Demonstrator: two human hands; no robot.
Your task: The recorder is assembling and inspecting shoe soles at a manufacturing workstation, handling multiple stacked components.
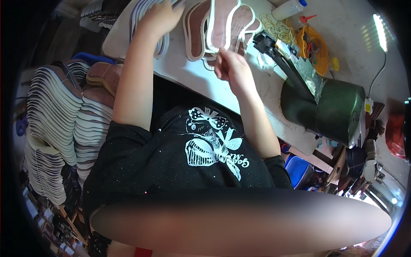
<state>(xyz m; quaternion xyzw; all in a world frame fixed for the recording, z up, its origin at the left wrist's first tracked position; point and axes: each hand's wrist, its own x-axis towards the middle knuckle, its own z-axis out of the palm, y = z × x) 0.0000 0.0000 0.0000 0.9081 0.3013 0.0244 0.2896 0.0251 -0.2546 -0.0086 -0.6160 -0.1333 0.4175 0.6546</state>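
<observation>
My left hand (160, 19) rests at the top of a stack of pale insoles with blue-grey edges (136, 19), on the left of the table. Its fingers are curled at the stack, partly cut off by the picture's edge. To the right lies a loose pile of brown insoles with white edging (196, 38). My right hand (234, 70) has its thumb and forefinger pinched at the near end of a brown insole (221, 28) on top of that pile. Its other fingers are folded in.
A dark green sewing machine (340, 109) with a long arm stands on the white table (205, 81), right of my right hand. Behind it are an orange basket (314, 51), tangled cord (276, 30) and a white bottle (289, 9). Tall insole stacks (53, 115) stand at my left.
</observation>
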